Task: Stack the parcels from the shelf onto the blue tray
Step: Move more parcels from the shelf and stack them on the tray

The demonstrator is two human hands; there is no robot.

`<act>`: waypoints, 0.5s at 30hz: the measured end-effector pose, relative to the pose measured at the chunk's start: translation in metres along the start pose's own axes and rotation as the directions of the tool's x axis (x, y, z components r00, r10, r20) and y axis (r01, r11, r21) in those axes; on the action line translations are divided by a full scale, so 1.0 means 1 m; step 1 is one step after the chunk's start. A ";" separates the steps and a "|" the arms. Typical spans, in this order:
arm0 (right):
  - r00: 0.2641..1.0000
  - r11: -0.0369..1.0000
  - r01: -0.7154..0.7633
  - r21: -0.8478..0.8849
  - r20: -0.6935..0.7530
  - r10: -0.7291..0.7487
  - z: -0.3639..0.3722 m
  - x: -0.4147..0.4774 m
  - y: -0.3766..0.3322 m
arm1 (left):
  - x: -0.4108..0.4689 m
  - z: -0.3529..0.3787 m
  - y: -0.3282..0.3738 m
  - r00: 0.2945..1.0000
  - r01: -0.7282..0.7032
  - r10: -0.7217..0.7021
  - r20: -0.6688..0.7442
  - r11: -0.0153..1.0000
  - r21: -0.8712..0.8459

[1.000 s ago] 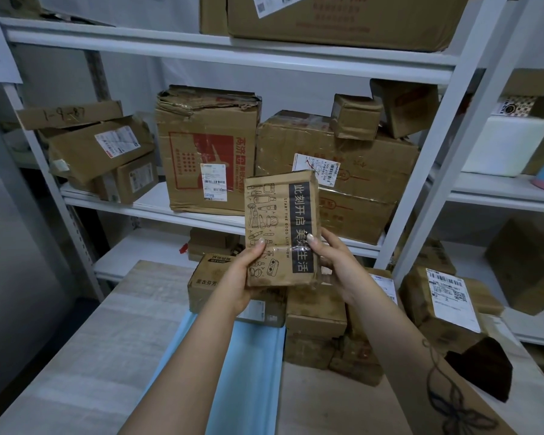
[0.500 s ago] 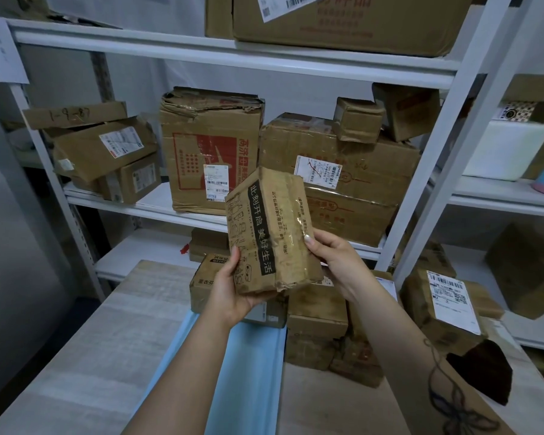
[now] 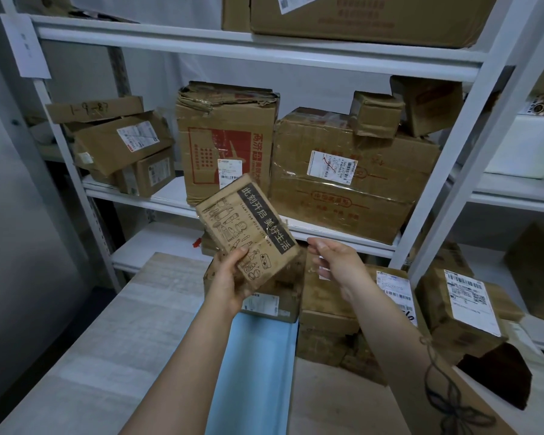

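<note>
My left hand (image 3: 228, 282) grips a flat brown parcel (image 3: 247, 229) with a black strip of lettering, tilted leftwards above the far end of the blue tray (image 3: 255, 365). A little to the right, my right hand (image 3: 335, 262) hovers open, apart from the parcel. Several cardboard parcels (image 3: 324, 309) sit piled at the tray's far end and to its right. More boxes stand on the white shelf (image 3: 170, 196): a tall crumpled one (image 3: 226, 133) and a wide taped one (image 3: 352, 180).
The tray lies on a pale wooden table (image 3: 107, 340). White shelf uprights (image 3: 471, 146) rise at the right. Labelled parcels (image 3: 462, 309) and a dark torn piece (image 3: 500, 375) sit at the table's right. Small boxes (image 3: 120, 146) lean on the shelf's left.
My right hand has let go of the flat parcel and drawn away to the right. The left hand alone now holds it, lower and tilted further left.
</note>
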State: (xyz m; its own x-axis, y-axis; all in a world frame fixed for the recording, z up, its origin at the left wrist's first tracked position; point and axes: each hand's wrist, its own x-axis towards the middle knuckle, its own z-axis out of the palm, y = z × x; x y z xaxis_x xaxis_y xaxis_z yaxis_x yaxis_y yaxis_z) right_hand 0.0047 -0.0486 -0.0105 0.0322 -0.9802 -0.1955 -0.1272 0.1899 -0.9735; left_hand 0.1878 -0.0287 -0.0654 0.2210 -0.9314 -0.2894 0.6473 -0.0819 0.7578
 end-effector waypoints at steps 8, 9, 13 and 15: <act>1.000 1.000 -0.023 0.002 -0.004 0.023 0.009 0.006 0.007 | 0.007 -0.010 -0.007 0.983 0.156 -0.160 -0.095 0.987 -0.047; 0.999 0.999 -0.032 0.005 -0.003 0.032 0.009 0.007 0.007 | 0.007 -0.010 -0.006 0.981 0.158 -0.163 -0.105 0.986 -0.051; 0.998 0.997 -0.061 0.042 -0.019 0.062 0.007 0.013 0.010 | 0.016 -0.014 -0.006 0.977 0.148 -0.150 -0.154 0.989 -0.027; 0.996 0.995 -0.078 0.063 -0.038 0.081 0.006 0.016 0.011 | 0.020 -0.016 -0.005 0.973 0.163 -0.159 -0.168 0.987 0.007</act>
State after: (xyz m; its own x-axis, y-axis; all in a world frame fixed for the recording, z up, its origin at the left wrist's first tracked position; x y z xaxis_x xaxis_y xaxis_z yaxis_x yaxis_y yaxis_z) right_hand 0.0098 -0.0618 -0.0247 -0.0157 -0.9630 -0.2689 -0.0666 0.2694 -0.9607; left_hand 0.2004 -0.0417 -0.0844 0.2345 -0.8335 -0.5003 0.6695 -0.2347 0.7047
